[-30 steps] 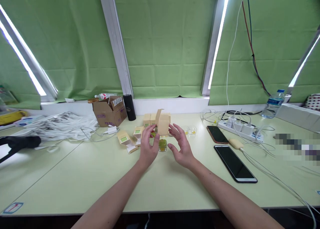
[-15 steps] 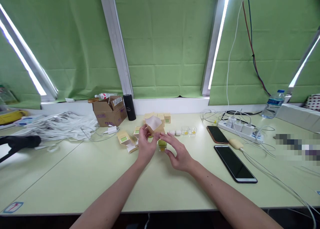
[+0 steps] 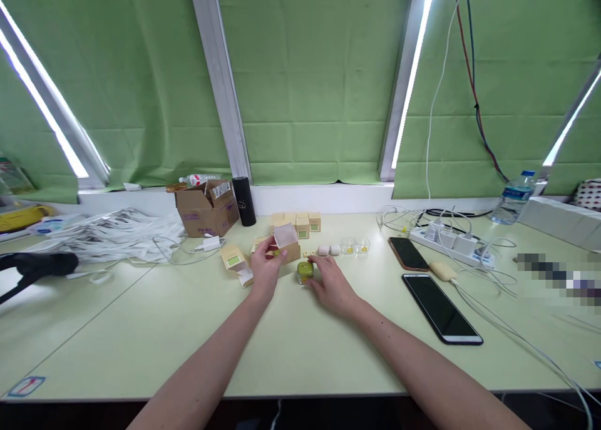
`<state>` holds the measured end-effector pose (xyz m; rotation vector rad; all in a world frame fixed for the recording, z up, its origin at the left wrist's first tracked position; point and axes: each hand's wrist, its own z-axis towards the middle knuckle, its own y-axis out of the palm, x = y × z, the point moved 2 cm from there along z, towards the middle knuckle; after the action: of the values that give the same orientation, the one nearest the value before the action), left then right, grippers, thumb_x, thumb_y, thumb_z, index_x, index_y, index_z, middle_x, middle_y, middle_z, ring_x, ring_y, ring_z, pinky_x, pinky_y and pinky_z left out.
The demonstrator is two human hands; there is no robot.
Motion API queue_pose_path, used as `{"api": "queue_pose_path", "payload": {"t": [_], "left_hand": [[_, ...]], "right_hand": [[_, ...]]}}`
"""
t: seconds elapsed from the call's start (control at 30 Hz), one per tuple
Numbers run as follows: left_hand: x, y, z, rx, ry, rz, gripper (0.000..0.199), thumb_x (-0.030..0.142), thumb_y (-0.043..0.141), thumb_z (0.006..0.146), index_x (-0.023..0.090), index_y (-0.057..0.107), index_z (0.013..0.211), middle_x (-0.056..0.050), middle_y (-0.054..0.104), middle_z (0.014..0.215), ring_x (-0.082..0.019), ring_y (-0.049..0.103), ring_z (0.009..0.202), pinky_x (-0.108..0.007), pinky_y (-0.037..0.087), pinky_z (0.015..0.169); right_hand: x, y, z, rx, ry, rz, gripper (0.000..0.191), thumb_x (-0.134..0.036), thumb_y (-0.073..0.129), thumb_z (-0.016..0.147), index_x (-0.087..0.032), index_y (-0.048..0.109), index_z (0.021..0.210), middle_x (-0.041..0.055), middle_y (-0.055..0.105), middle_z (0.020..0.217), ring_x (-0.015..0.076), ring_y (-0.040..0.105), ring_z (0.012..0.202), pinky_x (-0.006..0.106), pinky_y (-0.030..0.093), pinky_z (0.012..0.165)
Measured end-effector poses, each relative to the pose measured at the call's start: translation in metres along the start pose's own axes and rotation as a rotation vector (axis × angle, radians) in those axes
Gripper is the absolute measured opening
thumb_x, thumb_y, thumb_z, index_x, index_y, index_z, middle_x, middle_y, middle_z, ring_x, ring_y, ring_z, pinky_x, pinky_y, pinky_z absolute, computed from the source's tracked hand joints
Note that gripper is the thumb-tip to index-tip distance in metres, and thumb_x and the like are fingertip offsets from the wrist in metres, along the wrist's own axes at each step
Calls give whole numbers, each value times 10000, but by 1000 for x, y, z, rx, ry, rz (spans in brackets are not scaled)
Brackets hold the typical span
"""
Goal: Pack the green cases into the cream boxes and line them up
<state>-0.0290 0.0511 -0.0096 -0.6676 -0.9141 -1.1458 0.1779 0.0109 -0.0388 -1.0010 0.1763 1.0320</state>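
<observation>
My left hand point(image 3: 265, 270) is closed on a small tan cardboard box point(image 3: 290, 250), whose top flap stands up and shows its pale inner side. Right of it, a small glass jar point(image 3: 305, 272) with a green top stands on the table. The thumb and fingertips of my right hand point(image 3: 332, 286) are at the jar's right side, closed about it. An opened tan carton point(image 3: 233, 261) with a green label lies left of my left hand; part of another box behind that hand is hidden.
Several small tan boxes point(image 3: 303, 225) stand at the back. Two white cylinders point(image 3: 328, 250) and clear cups point(image 3: 354, 246) with yellow bits are behind my right hand. Two phones point(image 3: 442, 308), a power strip point(image 3: 453, 245) and cables lie right. A brown carton point(image 3: 206, 214) and black tumbler point(image 3: 243, 201) stand back left.
My right hand has moved away from the box and down to the jar, its fingers closing in. The box in my left hand has tilted, and its flap has turned.
</observation>
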Motion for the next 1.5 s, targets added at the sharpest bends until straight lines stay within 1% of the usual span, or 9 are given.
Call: {"api": "queue_pose_path", "payload": {"t": [0.1, 0.37, 0.53, 0.7, 0.8, 0.97, 1.1, 1.33, 1.5], "left_hand": [[3, 3, -2, -47, -96, -28, 510, 324, 825, 644, 168, 750, 1124, -67, 740, 977, -206, 661, 830, -307, 523, 705], [3, 14, -6, -241, -159, 107, 442, 166, 790, 526, 178, 798, 967, -69, 786, 869, -274, 705, 822, -364, 535, 708], [-5, 19, -10, -343, -112, 168, 461, 142, 773, 531, 184, 783, 989, -79, 783, 925, -277, 701, 871, -395, 552, 770], [1, 18, -15, -263, -64, 131, 590, 158, 828, 540, 223, 668, 1105, -60, 728, 1020, -247, 676, 951, -370, 521, 820], [12, 17, -17, -215, 22, 41, 441, 261, 797, 696, 239, 613, 1096, -74, 692, 1114, -241, 666, 1054, -350, 506, 854], [26, 15, -18, -202, 129, 28, 132, 328, 726, 808, 218, 701, 878, -102, 677, 1179, -277, 641, 1180, -384, 524, 932], [26, 17, -18, -238, 81, 60, 193, 372, 706, 852, 223, 804, 925, -116, 751, 1197, -307, 678, 1187, -441, 546, 971], [20, 20, -18, -197, -38, 116, 299, 407, 701, 855, 188, 825, 1014, -121, 817, 1100, -307, 743, 1055, -451, 583, 919], [23, 21, -20, -248, -67, 63, 340, 333, 713, 827, 169, 807, 1110, -133, 794, 1206, -290, 732, 1094, -422, 569, 959]], "right_hand": [[7, -3, 1, 7, 37, -27, 529, -109, 653, 881, -186, 564, 1397, 152, 669, 1322, 328, 578, 1237, 539, 510, 1072], [20, -29, 6, 35, 298, -107, 514, -49, 648, 778, -182, 646, 1275, 145, 698, 1239, 316, 662, 1137, 454, 552, 978], [15, -32, 8, 42, 341, -122, 465, -100, 670, 795, -198, 656, 1250, 133, 709, 1240, 313, 685, 1096, 436, 559, 934], [15, -31, 7, 56, 329, -122, 444, -106, 671, 806, -213, 666, 1237, 131, 717, 1241, 305, 694, 1067, 423, 561, 898], [15, -32, 6, 41, 346, -124, 442, -112, 670, 813, -201, 663, 1247, 140, 711, 1256, 309, 693, 1073, 425, 557, 899], [14, -32, 6, 22, 342, -123, 443, -102, 658, 824, -178, 656, 1260, 148, 712, 1240, 306, 683, 1085, 429, 539, 928], [15, -32, 6, 28, 335, -133, 407, -107, 658, 831, -198, 659, 1228, 125, 725, 1185, 298, 680, 1075, 408, 527, 909], [15, -41, 10, 249, 295, 8, 335, -237, 636, 875, -218, 621, 1209, 85, 726, 1127, 244, 675, 904, 402, 547, 806], [3, -52, 11, 485, 186, 244, 320, -328, 662, 896, -237, 610, 1198, 95, 699, 1167, 244, 667, 971, 366, 584, 725]]}}
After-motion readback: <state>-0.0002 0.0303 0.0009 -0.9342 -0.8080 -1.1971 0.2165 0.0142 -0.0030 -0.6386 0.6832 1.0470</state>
